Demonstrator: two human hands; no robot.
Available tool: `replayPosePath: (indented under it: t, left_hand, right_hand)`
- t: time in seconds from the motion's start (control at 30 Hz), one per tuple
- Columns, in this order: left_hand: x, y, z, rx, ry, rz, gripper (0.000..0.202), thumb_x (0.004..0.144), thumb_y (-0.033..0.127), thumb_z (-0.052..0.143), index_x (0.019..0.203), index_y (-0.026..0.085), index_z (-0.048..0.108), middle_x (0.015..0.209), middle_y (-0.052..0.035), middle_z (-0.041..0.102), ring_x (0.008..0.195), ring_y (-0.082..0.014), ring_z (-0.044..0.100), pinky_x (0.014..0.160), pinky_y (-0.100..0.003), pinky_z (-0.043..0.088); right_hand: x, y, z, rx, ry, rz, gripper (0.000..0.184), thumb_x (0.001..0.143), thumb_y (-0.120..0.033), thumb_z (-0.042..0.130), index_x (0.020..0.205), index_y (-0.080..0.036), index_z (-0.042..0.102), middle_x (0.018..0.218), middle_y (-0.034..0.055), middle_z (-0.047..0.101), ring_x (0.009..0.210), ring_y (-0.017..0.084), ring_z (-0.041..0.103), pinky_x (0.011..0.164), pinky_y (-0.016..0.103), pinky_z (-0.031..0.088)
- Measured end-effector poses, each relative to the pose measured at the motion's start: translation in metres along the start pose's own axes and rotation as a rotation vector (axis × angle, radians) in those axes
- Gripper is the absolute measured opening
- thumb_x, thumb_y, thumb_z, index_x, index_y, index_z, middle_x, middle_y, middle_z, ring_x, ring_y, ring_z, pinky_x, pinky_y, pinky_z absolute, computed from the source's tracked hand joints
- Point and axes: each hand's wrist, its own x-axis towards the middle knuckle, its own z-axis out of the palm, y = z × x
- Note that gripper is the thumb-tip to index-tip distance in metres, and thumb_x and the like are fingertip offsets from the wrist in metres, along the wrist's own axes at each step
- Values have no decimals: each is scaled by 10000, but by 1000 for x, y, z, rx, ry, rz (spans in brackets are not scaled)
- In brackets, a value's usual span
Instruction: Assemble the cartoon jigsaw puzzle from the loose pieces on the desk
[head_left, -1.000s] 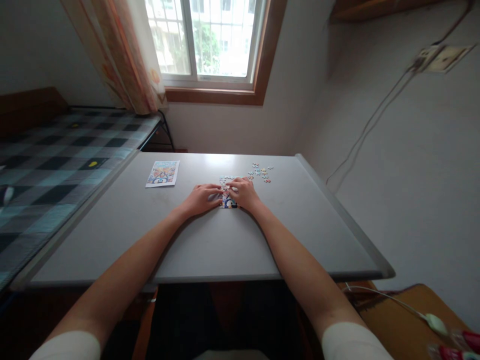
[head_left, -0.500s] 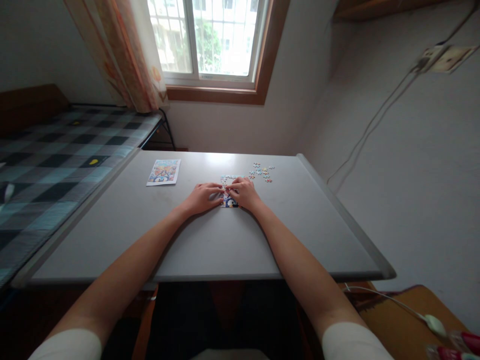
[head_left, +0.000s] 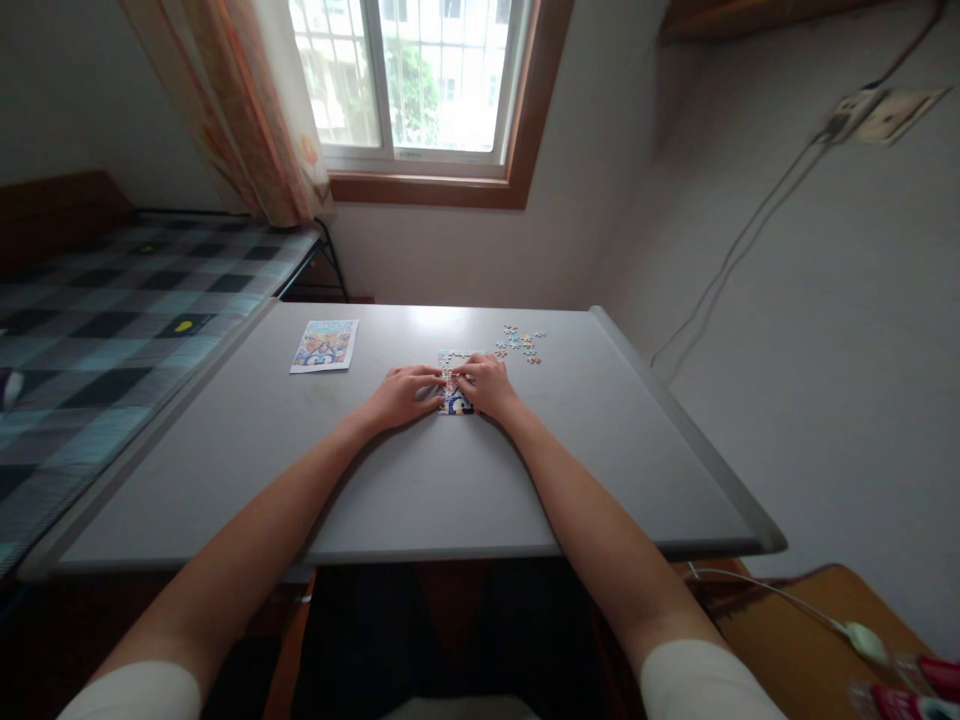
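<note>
A partly assembled jigsaw puzzle (head_left: 459,405) lies on the grey-white table, its frame of joined pieces showing a blue and white figure at the near edge. My left hand (head_left: 407,395) rests at the puzzle's left side, fingers stretched and thumb apart, touching that edge. Over the right part of the puzzle, my right hand (head_left: 487,387) has its fingertips drawn together on a small jigsaw piece near the middle; the hand covers much of that side. Loose jigsaw pieces (head_left: 515,342) lie scattered just beyond my right hand.
A printed reference picture (head_left: 324,347) lies on the table (head_left: 450,490) at the far left. A checked mattress (head_left: 150,300) borders the table's left side. A white wall with a hanging cable (head_left: 731,255) rises on the right. The window (head_left: 442,90) is straight ahead.
The whole view has shifted very slightly. Both hands keep nearly the same place on the puzzle; the right fingertips have moved only a touch.
</note>
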Motion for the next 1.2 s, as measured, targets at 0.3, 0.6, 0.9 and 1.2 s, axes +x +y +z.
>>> replayPosePath:
  t: [0.3,0.6,0.9,1.2]
  left_hand:
    - [-1,2,-2,0,-10,-26,358,848,469,549,1133,300,683,1271,-30,624,1170,-230,570,1056,-418,377]
    - [0,0,-1,8,-10,-10,365,848,466,547,1143,296,680,1271,-37,625,1171,-222,573,1041,-405,398]
    - [0,-1,-1,1,-7,-2,361,850,463,550,1140,292,681,1263,-35,631,1168,-222,575,1044,-401,392]
    - [0,1,-2,4,-11,-4,361,856,465,538,1138,292,682,1260,-33,632,1161,-222,578,1045,-403,393]
  right_hand:
    - [1,10,-4,4,129,332,341,834,-240,496,1110,-245,696,1145,88,580,1074,266,468,928,386,372]
    - [0,8,-4,17,59,351,324,822,-283,512,1089,-269,695,1185,90,549,1109,285,460,946,415,368]
    - [-1,8,-4,31,63,338,308,814,-288,524,1064,-274,704,1176,93,552,1114,291,456,946,425,367]
    - [-1,7,-5,24,51,337,307,822,-288,519,1073,-277,695,1191,97,539,1123,292,451,952,429,358]
